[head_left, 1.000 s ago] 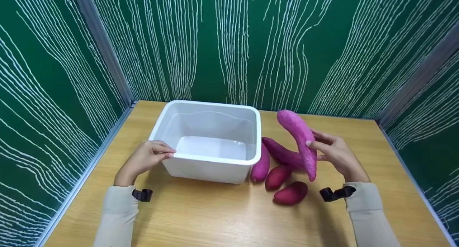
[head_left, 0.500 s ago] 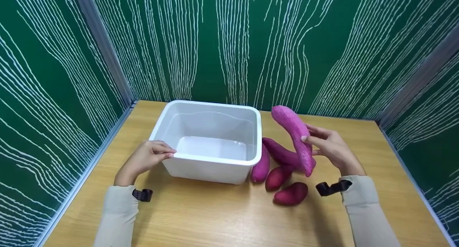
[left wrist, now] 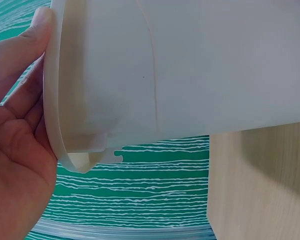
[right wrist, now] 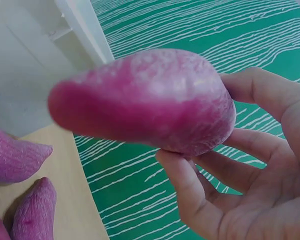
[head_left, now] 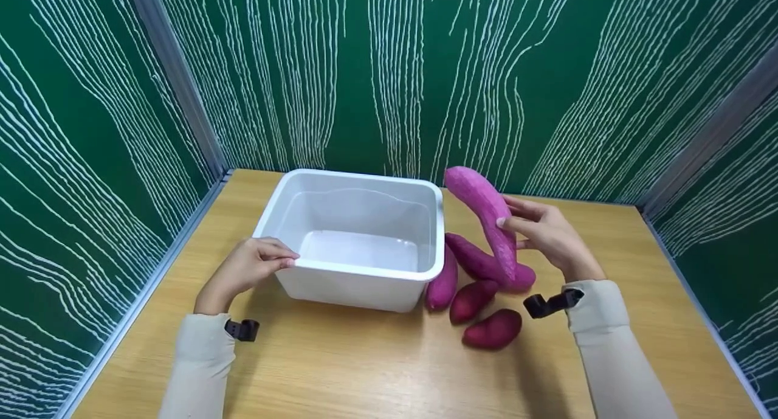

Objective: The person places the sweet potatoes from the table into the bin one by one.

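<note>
My left hand [head_left: 242, 270] pinches the rim of a white plastic bin [head_left: 352, 288] at its front left corner. In the left wrist view the thumb and fingers [left wrist: 27, 35] lie along that rim. My right hand [head_left: 550, 233] holds a long, curved pink sweet potato [head_left: 477, 194] up off the table, just right of the bin. Its thick end points up and left, close to the bin's right rim. From the right wrist view, thumb and fingers [right wrist: 182, 185] grip the sweet potato [right wrist: 155, 105] from the side. Inside the bin only a bare white floor shows.
Below the held one, a long purple sweet potato [head_left: 474, 261] lies on the wooden table [head_left: 364, 370]. Another sweet potato [head_left: 442, 282] lies against the bin's right side. Two small reddish ones [head_left: 472, 300] are nearer me. Green panels [head_left: 346, 72] with white lines enclose the table.
My right hand has carried the long sweet potato left and slightly up, closer to the bin's right rim. The left hand, the bin and the lying sweet potatoes have stayed put.
</note>
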Demonstrator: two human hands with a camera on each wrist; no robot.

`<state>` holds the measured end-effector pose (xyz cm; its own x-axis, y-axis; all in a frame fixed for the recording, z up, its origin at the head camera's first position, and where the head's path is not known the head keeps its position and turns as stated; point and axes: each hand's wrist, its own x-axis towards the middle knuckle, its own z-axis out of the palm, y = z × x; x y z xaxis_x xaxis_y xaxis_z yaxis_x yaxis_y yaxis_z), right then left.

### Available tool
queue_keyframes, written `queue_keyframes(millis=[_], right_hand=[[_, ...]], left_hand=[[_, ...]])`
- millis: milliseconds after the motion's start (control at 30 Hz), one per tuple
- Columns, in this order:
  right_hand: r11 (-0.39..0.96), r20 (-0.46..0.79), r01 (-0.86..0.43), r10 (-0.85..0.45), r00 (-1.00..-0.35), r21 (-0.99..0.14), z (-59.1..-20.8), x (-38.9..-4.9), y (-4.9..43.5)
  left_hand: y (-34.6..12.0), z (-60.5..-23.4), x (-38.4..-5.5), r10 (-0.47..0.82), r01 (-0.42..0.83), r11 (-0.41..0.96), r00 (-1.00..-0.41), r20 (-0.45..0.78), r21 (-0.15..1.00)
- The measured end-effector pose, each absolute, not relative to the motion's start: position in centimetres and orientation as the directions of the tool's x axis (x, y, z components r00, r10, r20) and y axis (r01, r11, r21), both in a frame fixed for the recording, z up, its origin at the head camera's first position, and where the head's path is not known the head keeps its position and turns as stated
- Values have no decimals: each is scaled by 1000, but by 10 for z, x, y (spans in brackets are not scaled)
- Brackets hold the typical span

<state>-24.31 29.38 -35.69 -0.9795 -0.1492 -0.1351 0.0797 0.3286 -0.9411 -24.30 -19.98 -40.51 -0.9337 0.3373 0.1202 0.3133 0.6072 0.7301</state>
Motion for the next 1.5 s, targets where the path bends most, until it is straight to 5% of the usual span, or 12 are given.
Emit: queue_keyframes(millis=[1500], right_hand=[[356,-78,-8,-227,-971,-935,-330,-280,212]], left_hand=[[-199,-404,-244,305,218,620,-952,25,754]])
